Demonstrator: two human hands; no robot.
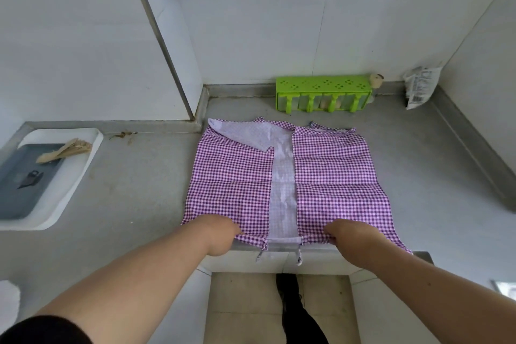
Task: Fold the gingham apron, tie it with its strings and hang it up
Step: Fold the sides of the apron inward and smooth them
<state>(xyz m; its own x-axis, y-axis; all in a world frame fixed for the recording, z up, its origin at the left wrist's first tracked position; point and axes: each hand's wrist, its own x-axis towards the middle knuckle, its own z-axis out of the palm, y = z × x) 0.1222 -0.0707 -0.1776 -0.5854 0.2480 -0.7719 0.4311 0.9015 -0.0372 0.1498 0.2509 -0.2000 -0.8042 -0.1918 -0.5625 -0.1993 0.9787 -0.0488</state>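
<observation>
The purple-and-white gingham apron (pixel 332 176) lies flat on the grey counter (pixel 145 187). Both of its sides are folded in toward the middle, leaving a pale strip of its underside showing between them. My left hand (pixel 220 234) pinches the near edge of the left flap. My right hand (pixel 349 237) pinches the near edge of the right flap. Two short apron strings (pixel 299 255) dangle over the counter's front edge between my hands.
A green spice rack (pixel 324 92) stands against the back wall, with a plastic packet (pixel 418 86) in the right corner. A white tray (pixel 72 176) holding a grey insert and a small brush sits at the left. The floor and my dark-clad leg show below the counter edge.
</observation>
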